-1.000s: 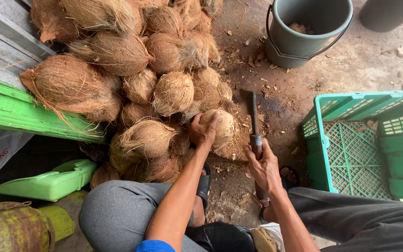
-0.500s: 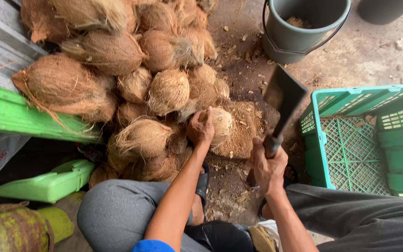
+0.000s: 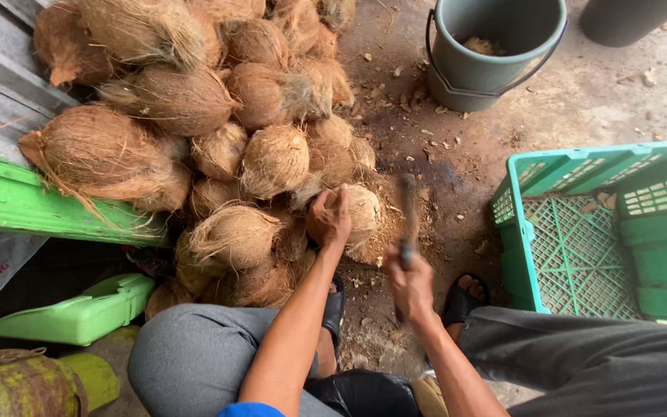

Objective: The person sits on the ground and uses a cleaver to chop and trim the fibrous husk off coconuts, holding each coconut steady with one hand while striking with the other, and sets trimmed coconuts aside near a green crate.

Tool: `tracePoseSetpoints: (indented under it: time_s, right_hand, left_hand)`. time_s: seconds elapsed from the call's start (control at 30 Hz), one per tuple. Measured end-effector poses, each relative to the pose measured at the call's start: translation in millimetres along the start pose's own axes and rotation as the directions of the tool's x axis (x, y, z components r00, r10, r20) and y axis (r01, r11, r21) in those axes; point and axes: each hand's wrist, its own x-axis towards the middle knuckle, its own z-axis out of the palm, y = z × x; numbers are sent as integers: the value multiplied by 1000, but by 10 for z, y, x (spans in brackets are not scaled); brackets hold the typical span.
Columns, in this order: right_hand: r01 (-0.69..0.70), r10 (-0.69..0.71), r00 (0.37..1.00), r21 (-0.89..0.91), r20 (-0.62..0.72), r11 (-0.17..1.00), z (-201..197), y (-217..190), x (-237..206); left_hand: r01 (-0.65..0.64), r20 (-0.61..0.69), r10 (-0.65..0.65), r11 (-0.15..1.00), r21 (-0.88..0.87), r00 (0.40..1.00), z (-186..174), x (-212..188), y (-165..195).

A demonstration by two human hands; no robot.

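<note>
While the left hand [image 3: 328, 218] cups the coconut [image 3: 360, 216], the right hand's [image 3: 411, 284] grip clasps the cleaver [image 3: 408, 212] just beside it.

Both forearms are bare from elbow to wrist; no glove, watch or ring is visible on the left hand [image 3: 329, 218] or the right hand [image 3: 411, 284]. A bright blue sleeve edge [image 3: 250, 409] shows below the left hand. Grey fabric trousers [image 3: 194, 355] cover both legs. Black open-toed sandals [image 3: 461, 297] are worn just beside the right hand.
</note>
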Motion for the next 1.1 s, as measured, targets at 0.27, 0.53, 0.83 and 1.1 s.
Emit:
tracePoseSetpoints:
  time_s: [0.27, 0.53, 0.83, 1.1]
  right_hand:
    - [202, -200, 979, -58, 43, 978, -56, 192, 121]
    - [-45, 20, 998, -472, -57, 880, -37, 240, 95]
    - [-26, 14, 1000, -611, -24, 791, -158, 292, 142]
    - [88, -59, 996, -760, 65, 644, -33, 150, 156]
  left_hand:
    - [-1, -130, -13, 994, -108, 991, 188, 72, -236]
    - [149, -29, -150, 989, -12, 988, 100, -40, -85]
    - [130, -25, -128, 989, 66, 991, -93, -82, -58]
    - [-184, -190, 159, 975, -122, 969, 89, -87, -359]
